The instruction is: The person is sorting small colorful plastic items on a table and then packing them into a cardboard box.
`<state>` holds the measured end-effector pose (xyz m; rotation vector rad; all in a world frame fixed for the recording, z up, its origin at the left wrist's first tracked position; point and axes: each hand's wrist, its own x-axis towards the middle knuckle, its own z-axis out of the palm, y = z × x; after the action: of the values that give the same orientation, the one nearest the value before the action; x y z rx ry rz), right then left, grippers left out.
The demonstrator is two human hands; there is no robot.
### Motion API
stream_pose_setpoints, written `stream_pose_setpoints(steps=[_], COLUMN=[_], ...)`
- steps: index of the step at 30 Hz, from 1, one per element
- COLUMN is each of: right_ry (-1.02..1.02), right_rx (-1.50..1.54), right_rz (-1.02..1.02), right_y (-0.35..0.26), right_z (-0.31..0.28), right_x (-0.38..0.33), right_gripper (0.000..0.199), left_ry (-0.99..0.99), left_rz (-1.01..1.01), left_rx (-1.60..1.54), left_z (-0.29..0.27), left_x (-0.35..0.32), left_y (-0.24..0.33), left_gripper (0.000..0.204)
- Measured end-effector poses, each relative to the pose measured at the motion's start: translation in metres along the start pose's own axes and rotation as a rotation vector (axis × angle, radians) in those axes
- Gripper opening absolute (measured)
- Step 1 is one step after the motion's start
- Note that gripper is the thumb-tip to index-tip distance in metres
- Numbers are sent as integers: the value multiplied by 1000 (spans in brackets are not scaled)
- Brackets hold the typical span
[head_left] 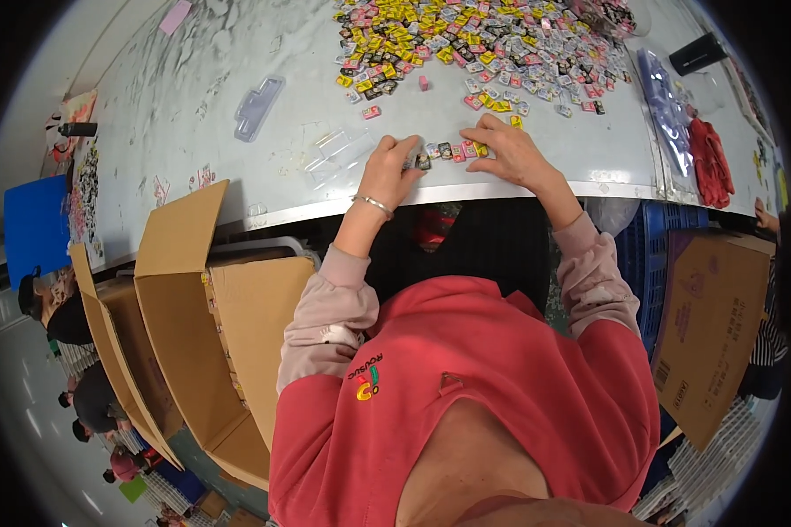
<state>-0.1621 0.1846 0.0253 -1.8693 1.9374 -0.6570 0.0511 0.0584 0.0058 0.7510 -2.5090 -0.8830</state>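
A short row of small, flat, colourful pieces [448, 152] lies near the table's front edge between my hands. My left hand [388, 169] is curled at the row's left end, thumb and forefinger about the dark end piece. At the other end, my right hand [510, 156] has its thumb and forefinger about the pink and yellow pieces. A clear plastic tray [341, 156] lies flat just left of my left hand. Beyond my hands spreads a large heap of similar pieces [466, 44] in yellow, pink, black and white. One pink piece [424, 83] stands apart.
Another clear plastic tray [258, 109] lies farther left on the table [185, 114]. Stacked clear trays [665, 110], a red cloth-like bundle [710, 162] and a black object [698, 54] are at right. Open cardboard boxes [180, 329] stand below left; another carton [710, 325] stands beside a blue crate [650, 263].
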Motion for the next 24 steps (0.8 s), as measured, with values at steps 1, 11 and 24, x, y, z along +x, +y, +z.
stream_pose_setpoints(steps=[1,11,24], right_ry=[1,64,178], right_rx=[-2,4,54], right_rz=[0,44,-28], right_y=[2,8,23], right_z=[1,0,-14], right_x=[0,-11,-33], right_gripper=[53,44,47], left_ry=[-71,-81,160], left_rz=[-1,137,237], left_rx=[34,45,144], left_z=[2,23,-12], left_x=[5,30,20], left_y=[0,20,16], left_gripper=[46,35,49])
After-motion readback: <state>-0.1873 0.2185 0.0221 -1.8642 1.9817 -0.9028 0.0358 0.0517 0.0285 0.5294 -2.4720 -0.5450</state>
